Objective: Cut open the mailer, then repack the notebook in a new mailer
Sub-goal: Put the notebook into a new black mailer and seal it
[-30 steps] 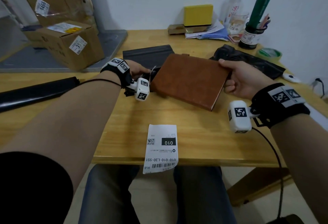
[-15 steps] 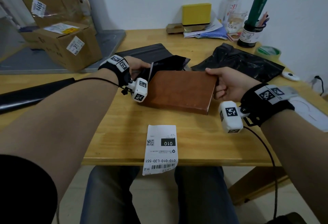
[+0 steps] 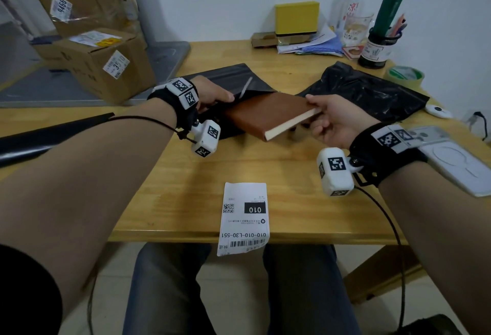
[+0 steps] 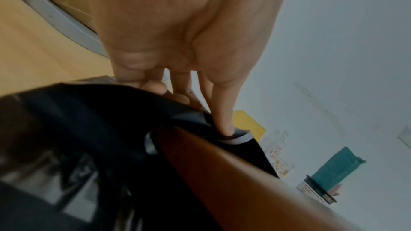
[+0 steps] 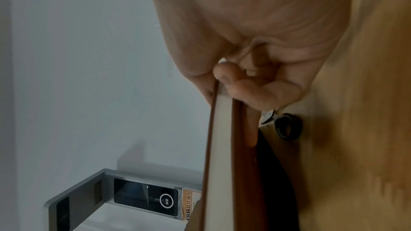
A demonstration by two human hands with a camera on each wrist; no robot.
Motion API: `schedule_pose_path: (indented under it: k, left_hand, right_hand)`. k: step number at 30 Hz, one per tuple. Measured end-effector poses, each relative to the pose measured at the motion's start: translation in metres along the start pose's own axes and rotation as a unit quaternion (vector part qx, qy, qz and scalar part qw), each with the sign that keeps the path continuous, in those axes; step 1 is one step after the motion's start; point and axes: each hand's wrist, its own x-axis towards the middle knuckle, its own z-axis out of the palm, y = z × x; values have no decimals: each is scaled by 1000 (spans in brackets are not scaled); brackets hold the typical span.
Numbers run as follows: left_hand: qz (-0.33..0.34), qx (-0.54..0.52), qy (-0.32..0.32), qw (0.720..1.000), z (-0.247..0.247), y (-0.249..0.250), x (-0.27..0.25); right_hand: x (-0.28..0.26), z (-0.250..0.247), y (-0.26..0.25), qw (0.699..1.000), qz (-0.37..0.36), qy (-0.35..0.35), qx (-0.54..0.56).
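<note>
Your notebook (image 3: 268,115) has slid partway into the new mailer (image 3: 233,82). Left hand (image 3: 212,93) pinches its mouth; right hand (image 3: 332,119) grips the notebook. Sealing remains.

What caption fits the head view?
Right hand slides brown leather-bound notebook into black plastic mailer gripped open by left hand.

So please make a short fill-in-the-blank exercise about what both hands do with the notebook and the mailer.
1. The right hand holds the brown ____.
2. The left hand holds open the new mailer, whose colour is ____.
3. The shipping label hangs over the table's ____ edge.

Missing words: notebook; black; front
</note>
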Motion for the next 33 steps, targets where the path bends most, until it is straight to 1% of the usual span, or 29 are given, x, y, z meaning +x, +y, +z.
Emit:
schedule_pose_path:
  k: [2, 4, 8, 11, 13, 17, 20, 23, 26, 27, 30, 33]
  left_hand:
    - [25, 17, 17, 999, 3, 7, -17]
    - [50, 31, 16, 998, 6, 11, -24]
    - [72, 45, 13, 996, 9, 13, -31]
    - [94, 55, 5, 994, 8, 13, -34]
    - [100, 64, 6, 993, 6, 13, -35]
    - [109, 83, 11, 990, 4, 11, -35]
    - [99, 80, 21, 992, -1, 5, -31]
    - [86, 57, 45, 994, -10, 1, -27]
    - [124, 20, 97, 987, -18, -1, -26]
    - [134, 17, 104, 985, -19, 0, -25]
    - [146, 18, 92, 985, -18, 5, -31]
    - [169, 52, 77, 981, -13, 11, -35]
  right_hand:
    - [0, 6, 1, 1000, -2, -1, 0]
    - [1, 13, 1, 1000, 4, -6, 5]
    - [7, 31, 6, 1000, 5, -12, 18]
    - [16, 46, 10, 999, 6, -43, 32]
    - [24, 55, 12, 997, 9, -58, 56]
    - [40, 75, 11, 994, 12, -63, 92]
    - [50, 90, 11, 990, 21, -57, 127]
    - [55, 97, 14, 988, 14, -61, 143]
    - [57, 95, 16, 983, 12, -70, 166]
    - [57, 95, 15, 982, 14, -71, 177]
    - [56, 98, 12, 975, 20, -82, 203]
    - [54, 108, 8, 974, 14, -89, 209]
